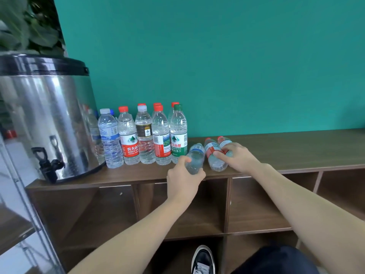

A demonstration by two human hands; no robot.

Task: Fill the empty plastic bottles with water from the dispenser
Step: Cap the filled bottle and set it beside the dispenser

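Gripping a blue-labelled bottle lying on the wooden shelf top, the left hand curls round its base, while the right hand clamps a red-labelled bottle beside it. Upright bottles reading "农夫山泉" crowd between them and the steel dispenser.

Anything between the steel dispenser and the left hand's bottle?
Head view: upright capped plastic bottles stand in a cluster between the steel dispenser and the lying blue-labelled bottle gripped by the left hand.

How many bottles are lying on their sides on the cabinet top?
3: a blue-labelled bottle gripped by the left hand, a red-labelled bottle under the right hand, and another red-capped bottle behind it, partly hidden.
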